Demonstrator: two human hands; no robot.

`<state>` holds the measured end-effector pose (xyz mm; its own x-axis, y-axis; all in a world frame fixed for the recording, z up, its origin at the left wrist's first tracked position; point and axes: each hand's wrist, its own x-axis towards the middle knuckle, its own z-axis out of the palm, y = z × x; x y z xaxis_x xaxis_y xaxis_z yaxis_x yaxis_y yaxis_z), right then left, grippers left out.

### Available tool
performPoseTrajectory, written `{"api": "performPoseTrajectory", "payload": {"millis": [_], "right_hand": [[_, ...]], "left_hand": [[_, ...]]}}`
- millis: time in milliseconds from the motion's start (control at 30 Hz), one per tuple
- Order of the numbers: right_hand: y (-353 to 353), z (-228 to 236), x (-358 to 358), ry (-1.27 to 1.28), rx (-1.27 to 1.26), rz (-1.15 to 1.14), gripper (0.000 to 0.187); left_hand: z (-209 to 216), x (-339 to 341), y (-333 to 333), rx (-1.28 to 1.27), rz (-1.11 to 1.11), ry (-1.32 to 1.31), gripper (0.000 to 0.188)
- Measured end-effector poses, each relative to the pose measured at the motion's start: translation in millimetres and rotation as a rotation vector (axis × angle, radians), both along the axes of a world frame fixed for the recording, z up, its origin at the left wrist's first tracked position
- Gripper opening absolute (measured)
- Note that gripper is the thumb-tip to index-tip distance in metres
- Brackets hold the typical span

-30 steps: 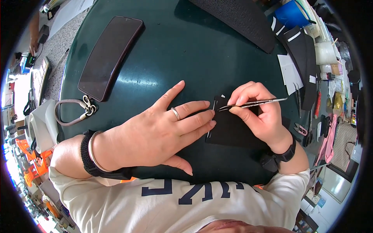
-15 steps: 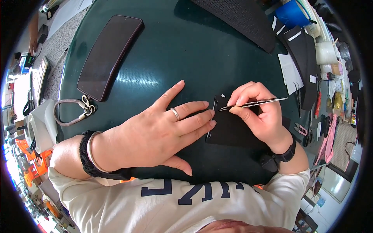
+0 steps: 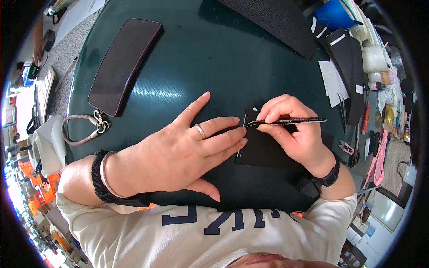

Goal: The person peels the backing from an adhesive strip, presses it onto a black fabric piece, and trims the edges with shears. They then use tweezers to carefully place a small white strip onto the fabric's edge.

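My left hand (image 3: 178, 152) lies flat with fingers spread, its middle fingertips pressing the left edge of a thin black sheet (image 3: 268, 152). Thin pale lines run along that edge, partly under the fingertips. Pinched in my right hand (image 3: 295, 118) is a pair of dark tweezers (image 3: 308, 120), held nearly level over the sheet. The tweezers' tips meet the pale line beside my left fingertips; whether they grip anything is too small to tell. A tiny white piece (image 3: 255, 109) sits near the sheet's top left corner.
On the dark green table lie a phone (image 3: 125, 67) with a wrist strap (image 3: 71, 129) and a textured black sheet (image 3: 277, 24). Rightward are a curved black piece (image 3: 351, 67), white paper (image 3: 333, 80), other tweezers (image 3: 343, 114) and thread snips (image 3: 346, 147). Another person's hand (image 3: 37, 53) shows far left.
My right hand has shifted slightly left, carrying the tweezers' tips closer to my left fingertips. The tweezers' rear end has dropped to a more level angle. My left hand stays almost still.
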<state>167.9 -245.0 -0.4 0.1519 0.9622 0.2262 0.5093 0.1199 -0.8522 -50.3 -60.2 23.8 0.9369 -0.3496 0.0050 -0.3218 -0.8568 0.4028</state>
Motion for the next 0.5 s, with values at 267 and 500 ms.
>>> {"api": "performPoseTrajectory", "payload": {"millis": [267, 500], "right_hand": [[-1.1, 7.3, -0.3, 0.133, -0.107, -0.038, 0.021], [-4.0, 7.9, 2.1, 0.219, -0.161, -0.061, 0.02]], "left_hand": [[1.1, 0.7, 1.0, -0.005, -0.006, 0.023, 0.095], [0.5, 0.5, 0.6, -0.043, 0.004, 0.004, 0.095]]}}
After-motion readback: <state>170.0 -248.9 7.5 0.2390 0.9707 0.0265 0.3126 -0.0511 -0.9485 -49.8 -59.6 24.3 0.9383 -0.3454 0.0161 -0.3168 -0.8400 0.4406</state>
